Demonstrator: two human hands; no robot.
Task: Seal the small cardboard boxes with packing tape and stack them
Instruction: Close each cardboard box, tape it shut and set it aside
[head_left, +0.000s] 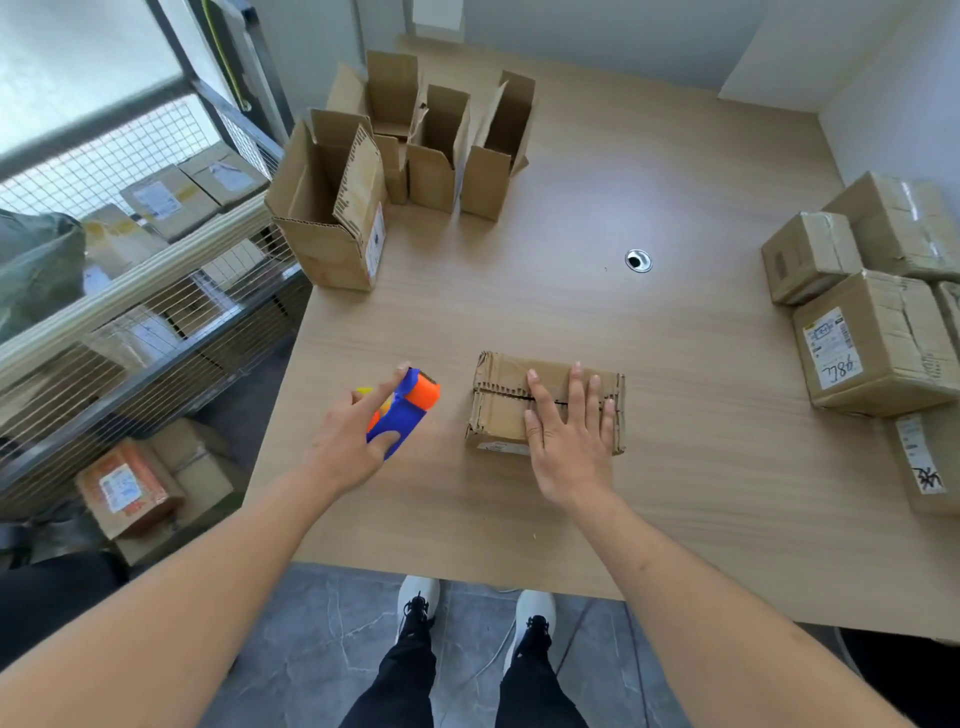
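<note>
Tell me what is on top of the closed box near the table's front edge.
The right hand lies flat on the box, fingers straight. No tape shows along the visible seam; the stretch under the hand is hidden.

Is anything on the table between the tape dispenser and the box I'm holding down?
Nothing visible. Only bare table separates the tape dispenser in the left hand from the box under the flat right hand.
</note>
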